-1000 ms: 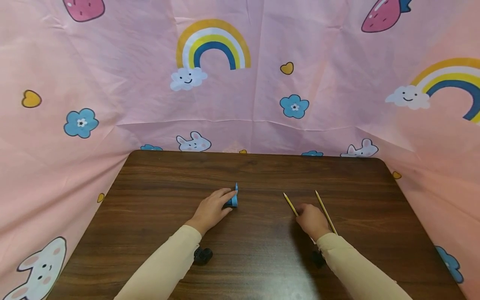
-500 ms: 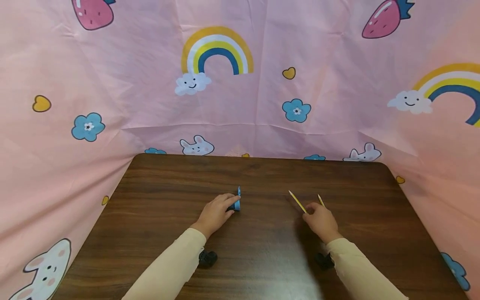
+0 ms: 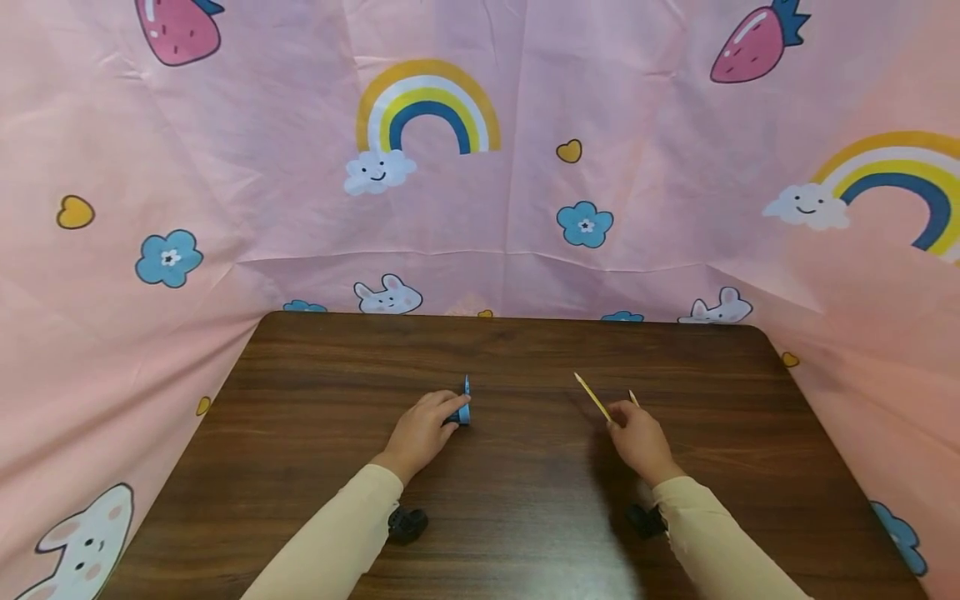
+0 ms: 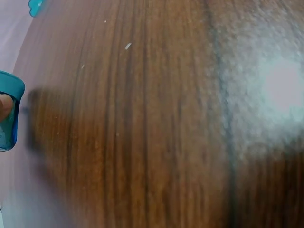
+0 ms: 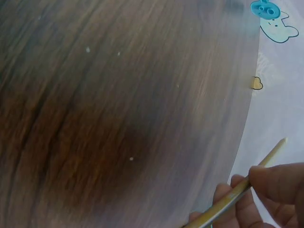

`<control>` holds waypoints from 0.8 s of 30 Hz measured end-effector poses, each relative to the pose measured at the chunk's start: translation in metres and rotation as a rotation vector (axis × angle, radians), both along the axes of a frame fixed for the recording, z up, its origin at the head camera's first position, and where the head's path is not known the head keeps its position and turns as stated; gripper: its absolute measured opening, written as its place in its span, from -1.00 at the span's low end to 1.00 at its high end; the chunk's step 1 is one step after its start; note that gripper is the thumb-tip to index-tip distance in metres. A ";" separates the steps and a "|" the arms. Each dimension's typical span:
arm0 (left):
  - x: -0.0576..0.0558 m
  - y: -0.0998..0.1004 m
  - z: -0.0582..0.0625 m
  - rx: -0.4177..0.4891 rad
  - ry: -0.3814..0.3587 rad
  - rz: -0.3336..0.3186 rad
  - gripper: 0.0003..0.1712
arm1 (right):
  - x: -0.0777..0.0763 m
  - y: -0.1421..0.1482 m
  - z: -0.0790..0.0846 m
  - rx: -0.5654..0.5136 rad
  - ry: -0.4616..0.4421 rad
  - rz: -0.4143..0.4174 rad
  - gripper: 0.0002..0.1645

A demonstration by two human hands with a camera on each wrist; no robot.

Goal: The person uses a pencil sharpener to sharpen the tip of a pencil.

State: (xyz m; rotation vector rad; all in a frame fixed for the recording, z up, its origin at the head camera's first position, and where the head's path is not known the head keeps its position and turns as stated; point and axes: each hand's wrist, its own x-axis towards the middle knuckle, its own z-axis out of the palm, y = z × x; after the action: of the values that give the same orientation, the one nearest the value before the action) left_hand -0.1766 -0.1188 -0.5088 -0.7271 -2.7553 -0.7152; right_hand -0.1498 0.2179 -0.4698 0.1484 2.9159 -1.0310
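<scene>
My left hand (image 3: 416,433) holds a small blue pencil sharpener (image 3: 465,411) near the middle of the table, thumb and fingers around its body. In the left wrist view only the sharpener's teal end (image 4: 8,126) and a fingertip show at the left edge. Two holes appear on the sharpener's face (image 5: 266,9) at the top of the right wrist view. To the right, my right hand (image 3: 641,437) pinches a yellow pencil (image 3: 592,396) between thumb and fingers, its tip pointing away and leftward. A second yellow pencil (image 3: 633,397) shows just beyond that hand, which hides most of it.
The dark wooden table (image 3: 525,500) is bordered by a pink cloth backdrop (image 3: 517,192) with rainbows, flowers and rabbits. A black wrist camera (image 3: 407,526) sits under the left sleeve and another black camera (image 3: 645,521) under the right one.
My right hand has shifted a little right with the pencil and now covers most of the second pencil. My left hand stays on the sharpener. The head view has tilted slightly.
</scene>
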 end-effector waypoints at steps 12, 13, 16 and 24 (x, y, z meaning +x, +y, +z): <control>0.009 -0.008 0.012 0.074 0.032 0.026 -0.39 | 0.004 0.000 0.004 0.036 0.097 0.072 -0.74; 0.010 -0.008 0.014 0.083 0.034 0.022 -0.40 | 0.005 0.000 0.004 0.042 0.108 0.079 -0.73; 0.014 -0.009 0.020 0.103 0.046 0.016 -0.41 | 0.007 -0.002 0.006 0.063 0.164 0.108 -0.74; 0.022 -0.011 0.031 0.132 0.048 0.019 -0.41 | 0.013 -0.008 0.011 0.111 0.353 0.181 -0.76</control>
State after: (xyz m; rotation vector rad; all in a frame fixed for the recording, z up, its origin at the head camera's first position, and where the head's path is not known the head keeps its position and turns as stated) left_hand -0.1543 -0.1296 -0.4780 -0.6803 -2.6390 -0.8543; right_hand -0.1370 0.2096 -0.4591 -0.3214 3.2203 -0.9523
